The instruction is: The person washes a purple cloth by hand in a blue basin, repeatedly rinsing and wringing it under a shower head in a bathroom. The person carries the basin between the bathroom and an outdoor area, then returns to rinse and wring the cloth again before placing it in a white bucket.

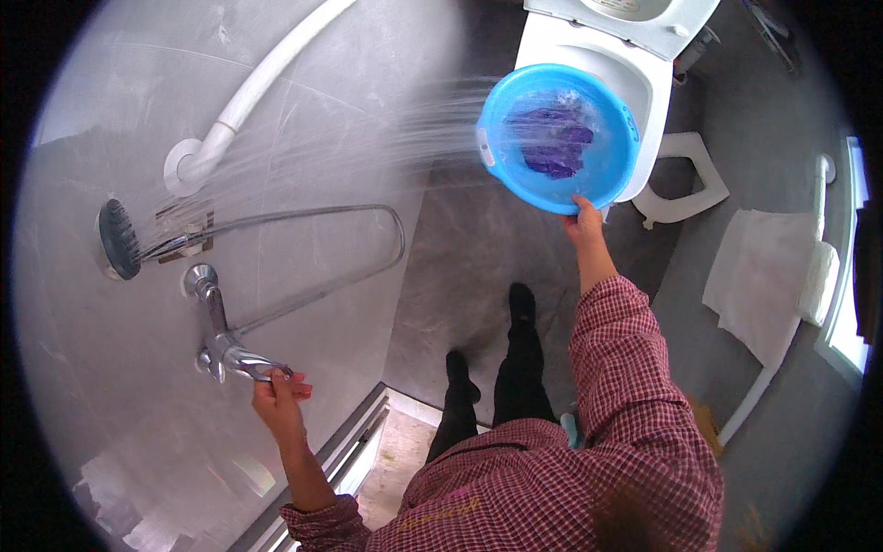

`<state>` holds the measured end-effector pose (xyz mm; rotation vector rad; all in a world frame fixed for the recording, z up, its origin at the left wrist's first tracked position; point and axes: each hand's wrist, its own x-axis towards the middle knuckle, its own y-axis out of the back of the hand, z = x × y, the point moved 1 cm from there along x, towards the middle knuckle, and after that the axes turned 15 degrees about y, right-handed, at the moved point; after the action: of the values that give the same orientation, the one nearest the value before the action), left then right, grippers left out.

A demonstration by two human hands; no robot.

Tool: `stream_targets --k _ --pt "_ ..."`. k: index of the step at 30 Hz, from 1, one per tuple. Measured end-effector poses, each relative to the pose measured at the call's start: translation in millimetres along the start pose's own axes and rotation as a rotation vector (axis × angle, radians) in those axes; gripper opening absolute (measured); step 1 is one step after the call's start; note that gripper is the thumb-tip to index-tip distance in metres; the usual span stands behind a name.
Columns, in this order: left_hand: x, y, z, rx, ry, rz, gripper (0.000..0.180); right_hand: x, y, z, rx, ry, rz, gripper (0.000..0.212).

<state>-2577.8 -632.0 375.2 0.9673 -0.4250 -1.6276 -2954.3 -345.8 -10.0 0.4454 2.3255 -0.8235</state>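
Note:
My left hand (281, 405) is closed on the lever of the chrome shower mixer (223, 345) on the left wall. Above it, a dark shower head (120, 239) sprays water across to the right. The jets reach a round blue basin (492, 170) over the white toilet (552, 41). My right hand (584, 224) grips the basin's near rim, its thumb over the edge. Purple cloth (556, 143) lies in the basin with water and some foam around it. What the basin rests on is partly hidden beneath it.
A looped metal shower hose (400, 235) hangs from the mixer. White grab bars line the walls, one bar (216, 147) at upper left. A loose white toilet seat (708, 189) leans right of the toilet. White cloth (759, 276) hangs on the right. A door sill (395, 405) lies behind my feet.

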Motion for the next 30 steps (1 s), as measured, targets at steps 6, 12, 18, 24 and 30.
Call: stream_targets --k 6,12,18,24,30 --pt "18.5 -5.4 -12.1 -0.024 -0.045 0.116 0.02 7.9 5.1 6.0 0.019 0.024 0.023 0.05" --pt "3.0 -6.1 -38.0 -0.299 0.164 -0.031 0.018 -3.3 17.0 -2.4 -0.07 0.067 0.057 0.051" --pt "-11.5 -21.9 -99.8 -0.052 0.278 -0.209 0.023 -58.1 44.6 -37.1 -0.211 0.124 -0.133 0.049" --pt "-43.6 -56.1 -166.6 -0.035 0.405 -0.557 0.037 -142.4 68.8 -88.3 -0.457 0.13 -0.395 0.046" --pt "-95.6 -55.7 -207.3 -0.296 0.591 -0.874 0.076 -268.2 75.2 -117.6 -0.742 -0.051 -0.578 0.058"
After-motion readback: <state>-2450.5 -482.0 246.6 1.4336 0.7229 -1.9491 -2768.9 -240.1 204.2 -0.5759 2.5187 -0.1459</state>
